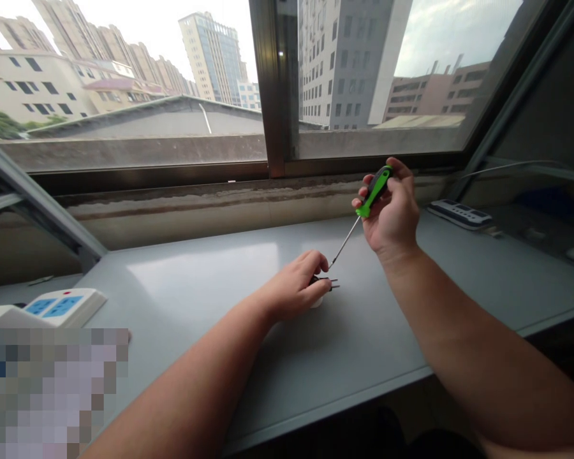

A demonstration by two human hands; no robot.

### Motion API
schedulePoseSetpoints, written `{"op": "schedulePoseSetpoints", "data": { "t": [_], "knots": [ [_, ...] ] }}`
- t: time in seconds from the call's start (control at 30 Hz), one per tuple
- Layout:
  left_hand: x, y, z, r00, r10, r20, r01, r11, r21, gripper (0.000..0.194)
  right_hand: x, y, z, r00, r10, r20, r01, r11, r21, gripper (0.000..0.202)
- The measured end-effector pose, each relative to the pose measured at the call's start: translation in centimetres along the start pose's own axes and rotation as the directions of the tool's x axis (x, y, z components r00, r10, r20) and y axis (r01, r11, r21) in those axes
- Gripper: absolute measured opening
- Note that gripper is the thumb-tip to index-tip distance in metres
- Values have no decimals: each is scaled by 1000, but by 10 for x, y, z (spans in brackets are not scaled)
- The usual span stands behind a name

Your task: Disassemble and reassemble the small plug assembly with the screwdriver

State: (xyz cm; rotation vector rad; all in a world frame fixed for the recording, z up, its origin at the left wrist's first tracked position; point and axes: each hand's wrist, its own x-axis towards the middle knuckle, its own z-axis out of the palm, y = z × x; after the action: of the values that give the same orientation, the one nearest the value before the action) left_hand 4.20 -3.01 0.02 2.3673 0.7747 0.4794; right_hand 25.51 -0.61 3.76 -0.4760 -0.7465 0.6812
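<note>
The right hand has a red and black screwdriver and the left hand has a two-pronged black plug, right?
No: the head view shows the thin-shafted screwdriver in the right hand is green and black, not red. The left hand does hold the two-pronged black plug.

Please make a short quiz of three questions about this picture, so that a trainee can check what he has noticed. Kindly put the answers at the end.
1. Which hand holds the green-and-black screwdriver?
2. True or false: the screwdriver's shaft points up at the window.
3. Fill in: the black plug in the left hand shows ___ metal prongs.

Key:
1. The right hand.
2. False; it slants down toward the left hand.
3. two
</note>
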Motion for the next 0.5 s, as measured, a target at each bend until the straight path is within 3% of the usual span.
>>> {"op": "schedulePoseSetpoints", "data": {
  "t": [0.13, 0.33, 0.5],
  "knots": [
    [2, -2, 3, 993, 14, -117, -14, 1000, 4, 25, 5, 12, -9, 988, 105, -117, -99, 994, 55, 31],
    [6, -8, 2, 968, 88, -234, -62, 991, 117, 28, 2, 13, -6, 988, 114, -108, -107, 992, 68, 34],
    [7, -9, 1, 960, 11, -279, 15, 995, 94, 26, 1, 14, -6, 979, 122, -161, -111, 991, 76, 32]
  ]
}}
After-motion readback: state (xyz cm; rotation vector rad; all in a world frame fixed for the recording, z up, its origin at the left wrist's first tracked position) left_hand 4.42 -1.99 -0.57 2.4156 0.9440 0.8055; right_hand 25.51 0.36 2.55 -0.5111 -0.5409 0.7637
